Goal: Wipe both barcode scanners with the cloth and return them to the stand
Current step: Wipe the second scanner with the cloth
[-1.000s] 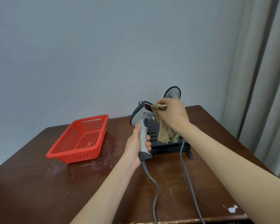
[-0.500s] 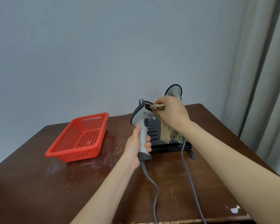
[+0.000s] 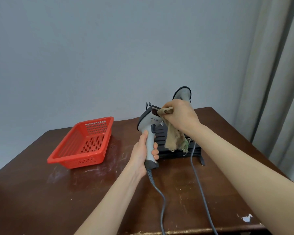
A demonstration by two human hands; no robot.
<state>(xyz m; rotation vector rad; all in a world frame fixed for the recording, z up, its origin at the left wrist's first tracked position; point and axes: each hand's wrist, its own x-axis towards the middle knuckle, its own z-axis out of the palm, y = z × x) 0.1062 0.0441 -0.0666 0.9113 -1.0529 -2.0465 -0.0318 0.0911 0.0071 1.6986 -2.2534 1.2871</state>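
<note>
My left hand (image 3: pixel 143 153) grips the handle of a grey barcode scanner (image 3: pixel 148 123), held upright above the table with its window facing right. My right hand (image 3: pixel 180 116) pinches a frayed tan cloth (image 3: pixel 174 139) and presses a fold of it against the scanner's window, the rest hanging down. Behind my right hand a second grey scanner (image 3: pixel 182 93) stands in the black slotted stand (image 3: pixel 161 141); only its head shows. Both scanners' grey cables (image 3: pixel 161 202) run toward me across the table.
A red perforated plastic basket (image 3: pixel 85 141) sits to the left on the dark wooden table (image 3: pixel 41 192). A grey wall is behind, a pale curtain (image 3: pixel 278 82) at the right. The table's front edge has chipped varnish at the right.
The cloth in my right hand has shifted slightly over the scanner's window. My left hand keeps the scanner almost still.
</note>
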